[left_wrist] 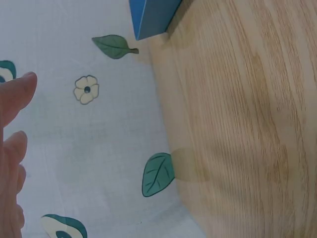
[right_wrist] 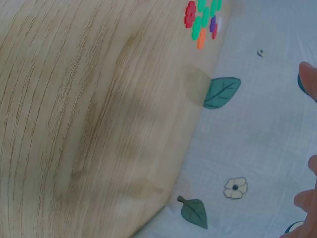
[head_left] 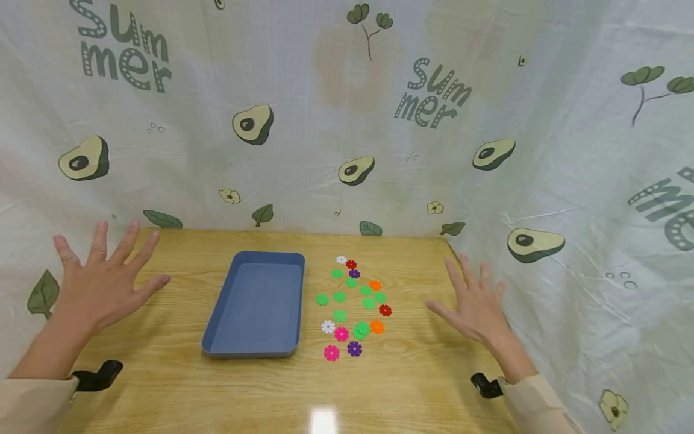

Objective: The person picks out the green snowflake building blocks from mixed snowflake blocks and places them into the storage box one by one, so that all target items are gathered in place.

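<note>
My left hand (head_left: 105,286) is held over the left side of the table, fingers spread and nothing in it. Over on the right side, my right hand (head_left: 477,304) is likewise spread and holds nothing. A shallow blue-grey tray (head_left: 253,348) lies between the hands, nearer the left one; its inside shows bare. To the right of it several flat, notched plastic discs are scattered, among them a green disc (head_left: 339,316), a pink disc (head_left: 332,353), an orange disc (head_left: 376,327), a purple disc (head_left: 355,349), a red disc (head_left: 385,310) and a white disc (head_left: 328,327). A few green ones overlap.
The wooden table (head_left: 162,386) ends at the back against a pale curtain (head_left: 303,169) printed with avocados and leaves, which also hangs along both sides. A black wrist strap piece (head_left: 99,376) sits at the left cuff, another black piece (head_left: 486,386) at the right.
</note>
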`<state>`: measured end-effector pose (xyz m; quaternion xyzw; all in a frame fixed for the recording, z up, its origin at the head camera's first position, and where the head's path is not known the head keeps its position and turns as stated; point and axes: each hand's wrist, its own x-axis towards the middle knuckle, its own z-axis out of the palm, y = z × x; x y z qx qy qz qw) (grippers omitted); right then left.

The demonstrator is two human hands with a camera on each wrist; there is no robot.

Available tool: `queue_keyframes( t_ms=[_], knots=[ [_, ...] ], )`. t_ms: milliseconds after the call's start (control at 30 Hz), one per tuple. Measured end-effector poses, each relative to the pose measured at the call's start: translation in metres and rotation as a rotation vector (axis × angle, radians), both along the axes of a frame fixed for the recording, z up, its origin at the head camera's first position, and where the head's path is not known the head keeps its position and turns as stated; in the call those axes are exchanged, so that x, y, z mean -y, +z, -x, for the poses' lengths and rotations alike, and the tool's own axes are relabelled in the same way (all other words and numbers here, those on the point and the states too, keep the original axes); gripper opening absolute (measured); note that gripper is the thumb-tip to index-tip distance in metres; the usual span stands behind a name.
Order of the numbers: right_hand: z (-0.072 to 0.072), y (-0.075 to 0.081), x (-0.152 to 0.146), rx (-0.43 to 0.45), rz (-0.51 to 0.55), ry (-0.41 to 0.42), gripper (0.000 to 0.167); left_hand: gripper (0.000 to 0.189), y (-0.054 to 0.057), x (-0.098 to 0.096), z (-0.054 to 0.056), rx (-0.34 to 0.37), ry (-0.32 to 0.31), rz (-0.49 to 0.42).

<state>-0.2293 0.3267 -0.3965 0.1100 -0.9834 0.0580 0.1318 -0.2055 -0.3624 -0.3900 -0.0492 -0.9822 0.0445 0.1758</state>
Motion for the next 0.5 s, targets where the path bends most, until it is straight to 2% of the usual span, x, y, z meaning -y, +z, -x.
queue_keyframes(
  t_ms=[200, 500],
  knots=[
    [0.006, -0.002, 0.008, -0.042, -0.026, 0.014, 0.108, 0.097, 0.002, -0.004, -0.001, -0.008, -0.011, -0.007],
    [0.013, -0.001, 0.022, -0.004, 0.028, 0.053, 0.108, 0.095, 0.002, -0.011, -0.001, -0.012, -0.069, -0.047]
  ],
)
